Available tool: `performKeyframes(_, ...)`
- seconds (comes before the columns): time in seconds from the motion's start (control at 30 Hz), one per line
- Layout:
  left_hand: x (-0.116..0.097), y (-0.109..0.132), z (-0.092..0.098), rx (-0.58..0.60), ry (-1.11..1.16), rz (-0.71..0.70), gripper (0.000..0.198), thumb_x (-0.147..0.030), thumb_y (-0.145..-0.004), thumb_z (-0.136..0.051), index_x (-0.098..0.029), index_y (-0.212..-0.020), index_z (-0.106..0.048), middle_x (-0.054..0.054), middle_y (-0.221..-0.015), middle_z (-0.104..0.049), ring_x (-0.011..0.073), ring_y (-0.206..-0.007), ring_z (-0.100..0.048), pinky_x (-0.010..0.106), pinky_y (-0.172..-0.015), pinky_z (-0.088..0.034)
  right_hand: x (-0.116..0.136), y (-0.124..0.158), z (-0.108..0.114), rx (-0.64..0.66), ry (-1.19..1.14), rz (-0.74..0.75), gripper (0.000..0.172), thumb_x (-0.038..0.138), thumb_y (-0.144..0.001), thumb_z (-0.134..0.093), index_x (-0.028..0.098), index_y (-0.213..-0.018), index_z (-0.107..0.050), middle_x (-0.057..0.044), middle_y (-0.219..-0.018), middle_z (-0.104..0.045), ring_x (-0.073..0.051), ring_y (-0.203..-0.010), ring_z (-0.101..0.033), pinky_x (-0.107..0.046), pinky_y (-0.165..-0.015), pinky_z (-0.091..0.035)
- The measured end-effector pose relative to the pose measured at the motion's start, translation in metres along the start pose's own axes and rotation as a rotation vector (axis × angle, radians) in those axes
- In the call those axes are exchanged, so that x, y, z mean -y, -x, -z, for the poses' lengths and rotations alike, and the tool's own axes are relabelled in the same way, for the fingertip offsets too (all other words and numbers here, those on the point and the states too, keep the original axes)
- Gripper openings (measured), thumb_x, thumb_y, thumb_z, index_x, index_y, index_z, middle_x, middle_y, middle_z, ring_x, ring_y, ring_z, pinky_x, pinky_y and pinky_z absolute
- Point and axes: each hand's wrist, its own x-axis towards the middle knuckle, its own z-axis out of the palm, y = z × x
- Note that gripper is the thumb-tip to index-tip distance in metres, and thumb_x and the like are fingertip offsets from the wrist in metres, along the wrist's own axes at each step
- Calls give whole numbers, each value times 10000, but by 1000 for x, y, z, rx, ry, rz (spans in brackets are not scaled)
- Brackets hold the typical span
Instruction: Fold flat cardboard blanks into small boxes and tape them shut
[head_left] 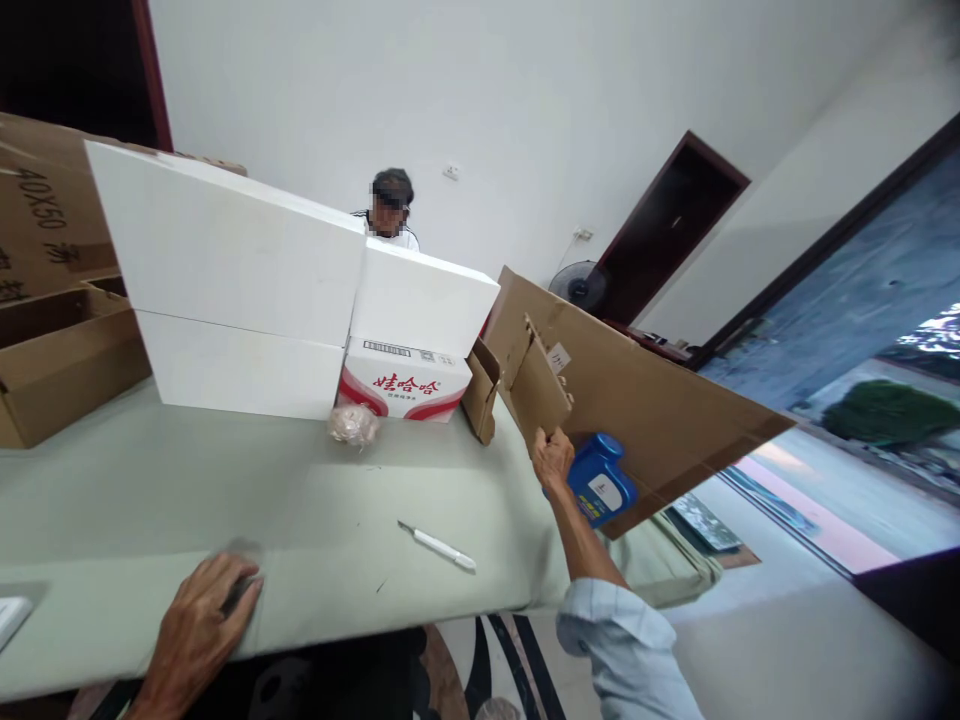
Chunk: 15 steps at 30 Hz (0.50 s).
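Note:
My right hand (pixel 553 456) is closed on the lower edge of a small brown cardboard piece (pixel 541 385), which stands against a large cardboard sheet (pixel 637 410). Just right of that hand is a blue plastic bottle (pixel 600 482) with a white label. My left hand (pixel 201 625) rests low at the table's front edge, thumb and fingers apart around a dark gap; I make out nothing held there. Between the hands, a white-handled craft knife (pixel 439 548) lies on the pale green table cover (pixel 300 500).
White boxes (pixel 247 250) stand stacked along the table's far side, beside a red-and-white printed carton (pixel 405 383). A clear plastic-wrapped bundle (pixel 355 425) sits before them. Brown cartons (pixel 82 360) are at left. Behind the boxes is another person (pixel 390 205). A fan (pixel 581 286) stands farther back.

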Motion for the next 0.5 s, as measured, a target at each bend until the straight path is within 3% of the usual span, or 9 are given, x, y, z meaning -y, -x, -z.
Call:
performKeyframes(0.1,-2,2,-2,-27,-52,-99,181,-370,-1061,-577,-280,-956,-695,12,-909,-770,246,-876,-727,367,-818,-530,-2,-18,-33,92,43,-86,341,468,-1080,-635,151,-1174,-715,-101,-1149,-744,-233,-1017,-712,-405,-898,-599)
performKeyframes(0.2,-2,3,-2,-57,-54,-155,131,-332,-1068,-590,-275,-993,-682,25,-933,-770,250,-894,-720,375,-853,-523,1,-32,-65,176,64,-127,385,430,-1055,-718,188,-1352,-676,-97,-1348,-701,-250,-1144,-721,-470,-976,-636)
performKeyframes(0.37,4,7,-3,-32,-59,-201,126,-292,-1049,-613,-286,-981,-719,29,-925,-786,253,-885,-738,376,-847,-550,7,-42,-104,303,68,-128,401,417,-1055,-718,192,-1383,-666,-106,-1392,-685,-263,-1182,-713,-482,-997,-632)
performKeyframes(0.5,5,8,-4,-27,-46,-172,130,-277,-1045,-632,-273,-950,-720,20,-909,-779,236,-873,-737,363,-854,-547,8,-42,-111,347,65,-129,401,418,-1056,-718,192,-1383,-665,-106,-1391,-686,-262,-1181,-713,-483,-999,-632)
